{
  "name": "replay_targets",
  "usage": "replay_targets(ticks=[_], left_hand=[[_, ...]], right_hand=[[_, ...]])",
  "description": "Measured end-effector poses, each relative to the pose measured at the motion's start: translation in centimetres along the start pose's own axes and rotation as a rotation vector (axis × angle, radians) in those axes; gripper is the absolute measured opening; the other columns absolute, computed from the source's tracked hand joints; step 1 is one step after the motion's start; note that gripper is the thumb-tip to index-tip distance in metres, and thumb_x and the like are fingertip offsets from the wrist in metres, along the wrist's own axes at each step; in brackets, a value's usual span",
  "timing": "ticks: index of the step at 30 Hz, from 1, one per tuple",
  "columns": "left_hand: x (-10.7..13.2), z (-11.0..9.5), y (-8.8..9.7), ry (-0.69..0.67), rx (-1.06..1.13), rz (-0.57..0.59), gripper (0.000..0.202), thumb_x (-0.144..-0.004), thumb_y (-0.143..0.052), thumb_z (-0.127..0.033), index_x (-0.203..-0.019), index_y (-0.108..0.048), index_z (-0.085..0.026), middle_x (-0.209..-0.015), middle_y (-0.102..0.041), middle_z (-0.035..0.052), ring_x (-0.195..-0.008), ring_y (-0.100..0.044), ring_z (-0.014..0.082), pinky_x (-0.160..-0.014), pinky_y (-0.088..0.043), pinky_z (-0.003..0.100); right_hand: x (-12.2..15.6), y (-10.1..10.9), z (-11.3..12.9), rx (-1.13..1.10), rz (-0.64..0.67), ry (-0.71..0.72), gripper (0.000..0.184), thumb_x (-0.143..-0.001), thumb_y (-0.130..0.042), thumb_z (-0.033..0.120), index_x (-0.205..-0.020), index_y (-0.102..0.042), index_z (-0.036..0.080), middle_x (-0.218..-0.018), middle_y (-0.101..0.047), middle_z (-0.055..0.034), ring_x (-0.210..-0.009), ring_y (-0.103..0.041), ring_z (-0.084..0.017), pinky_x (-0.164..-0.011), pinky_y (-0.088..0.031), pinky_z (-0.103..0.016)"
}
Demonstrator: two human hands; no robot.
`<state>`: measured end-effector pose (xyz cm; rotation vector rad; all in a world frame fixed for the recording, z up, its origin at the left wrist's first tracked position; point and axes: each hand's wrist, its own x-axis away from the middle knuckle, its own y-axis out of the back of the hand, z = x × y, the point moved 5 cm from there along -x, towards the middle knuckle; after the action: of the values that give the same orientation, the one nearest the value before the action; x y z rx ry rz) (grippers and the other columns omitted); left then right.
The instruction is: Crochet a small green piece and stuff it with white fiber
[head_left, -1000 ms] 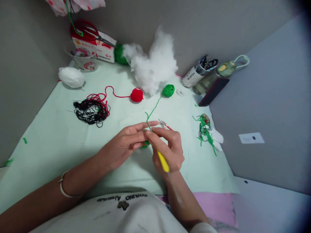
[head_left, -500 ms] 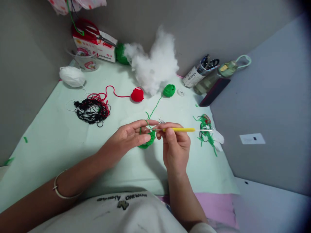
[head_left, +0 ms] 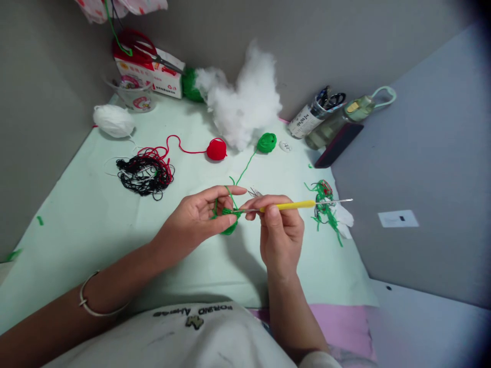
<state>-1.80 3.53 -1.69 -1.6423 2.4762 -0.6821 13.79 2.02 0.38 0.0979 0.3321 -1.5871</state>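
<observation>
Pinched in my left hand [head_left: 195, 217] is a small green crochet piece [head_left: 230, 227], partly hidden by the thumb. Green working yarn [head_left: 231, 194] passes over the raised left index finger and runs back to a green yarn ball [head_left: 266, 143]. My right hand [head_left: 283, 230] is closed round the yellow grip of a crochet hook [head_left: 293, 205], held nearly level like a pencil. The hook's left tip meets the top edge of the green piece; its other metal end points right.
Behind my hands are a red yarn ball [head_left: 217, 150], white stuffing [head_left: 245, 102], and a black yarn tangle [head_left: 140, 176]. A white yarn ball [head_left: 114, 121] and scissors [head_left: 153, 53] on a box stand left. Green scraps [head_left: 326, 204], a bottle [head_left: 326, 130] and a pen cup [head_left: 307, 120] are right.
The hook has tilted, its right end rising, and its left tip now sits at the crochet piece's edge. My right hand has shifted slightly right; the green piece has turned a little in my left.
</observation>
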Motion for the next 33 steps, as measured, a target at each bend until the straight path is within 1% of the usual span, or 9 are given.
replay_targets(ticks=[7,10,13,17,22,24,26,30,33], left_hand=[[0.1,-0.5,0.1,-0.07,-0.182,-0.077,0.037,-0.086,-0.073,-0.019,-0.123,-0.075,-0.026,-0.09,-0.059,-0.0008,-0.086,-0.06,0.0134,-0.081,-0.053,0.027],[0.1,-1.1,0.0,-0.179,-0.352,-0.174,0.036,-0.083,-0.07,-0.013,-0.116,-0.077,-0.024,-0.088,-0.057,-0.001,-0.086,-0.059,0.0132,-0.082,-0.052,0.026],[0.1,-1.3,-0.1,-0.231,-0.399,-0.228,0.031,-0.08,-0.068,-0.011,-0.106,-0.078,-0.023,-0.09,-0.058,0.0,-0.087,-0.058,0.0138,-0.08,-0.051,0.026],[0.2,-0.8,-0.1,-0.162,-0.271,-0.231,0.028,-0.081,-0.069,-0.012,-0.105,-0.077,-0.023,-0.094,-0.06,0.0003,-0.087,-0.057,0.013,-0.081,-0.051,0.024],[0.3,0.6,-0.9,0.102,0.129,-0.084,0.046,-0.085,-0.078,-0.027,-0.13,-0.07,-0.025,-0.089,-0.06,-0.0012,-0.083,-0.058,0.0118,-0.076,-0.049,0.023],[0.2,0.9,-1.1,0.197,0.259,-0.022,0.05,-0.084,-0.079,-0.029,-0.133,-0.069,-0.023,-0.094,-0.065,0.0015,-0.086,-0.059,0.013,-0.079,-0.049,0.024],[0.0,1.0,-0.9,0.249,0.316,0.004,0.048,-0.085,-0.077,-0.028,-0.132,-0.07,-0.021,-0.095,-0.067,0.0037,-0.088,-0.061,0.0147,-0.082,-0.049,0.027],[-0.4,0.5,0.0,0.191,0.272,-0.012,0.046,-0.085,-0.077,-0.024,-0.131,-0.072,-0.023,-0.089,-0.064,0.0002,-0.085,-0.061,0.0146,-0.082,-0.049,0.028],[-0.3,0.4,-0.1,0.115,0.186,-0.006,0.05,-0.084,-0.077,-0.021,-0.133,-0.071,-0.027,-0.095,-0.064,0.0,-0.092,-0.062,0.0155,-0.084,-0.049,0.028]], right_hand=[[0.2,-0.4,1.7,0.28,0.054,0.191,0.02,-0.104,-0.054,0.023,-0.101,-0.074,0.025,-0.091,-0.075,-0.0029,-0.084,-0.072,-0.017,-0.07,-0.058,-0.033],[0.7,-1.0,2.5,0.478,0.121,0.366,0.022,-0.102,-0.052,0.013,-0.108,-0.07,0.024,-0.094,-0.076,-0.0042,-0.088,-0.073,-0.019,-0.077,-0.059,-0.036],[1.6,-1.9,2.7,0.719,0.165,0.592,0.025,-0.099,-0.054,0.007,-0.115,-0.066,0.021,-0.097,-0.077,-0.0081,-0.091,-0.074,-0.021,-0.076,-0.059,-0.036],[2.3,-2.3,2.0,0.901,0.111,0.732,0.028,-0.096,-0.058,0.006,-0.117,-0.068,0.022,-0.103,-0.077,-0.0097,-0.089,-0.072,-0.02,-0.072,-0.059,-0.032],[2.5,-2.4,1.4,1.014,0.031,0.8,0.034,-0.091,-0.069,0.006,-0.117,-0.073,0.026,-0.109,-0.074,-0.0066,-0.096,-0.071,-0.02,-0.08,-0.061,-0.033],[2.3,-2.1,1.7,0.922,0.026,0.749,0.032,-0.092,-0.068,0.006,-0.117,-0.074,0.026,-0.11,-0.075,-0.0067,-0.098,-0.072,-0.02,-0.082,-0.061,-0.035],[1.8,-1.4,2.0,0.714,-0.014,0.595,0.027,-0.096,-0.061,0.009,-0.113,-0.074,0.026,-0.103,-0.076,-0.0052,-0.09,-0.072,-0.019,-0.079,-0.061,-0.037],[0.6,0.0,1.3,0.274,-0.122,0.224,0.02,-0.102,-0.055,0.023,-0.098,-0.074,0.025,-0.087,-0.075,-0.0032,-0.072,-0.067,-0.017,-0.067,-0.058,-0.036],[0.2,-0.3,0.6,0.145,-0.079,0.131,0.016,-0.1,-0.06,0.028,-0.094,-0.075,0.026,-0.088,-0.074,-0.0037,-0.08,-0.068,-0.019,-0.067,-0.057,-0.035]])
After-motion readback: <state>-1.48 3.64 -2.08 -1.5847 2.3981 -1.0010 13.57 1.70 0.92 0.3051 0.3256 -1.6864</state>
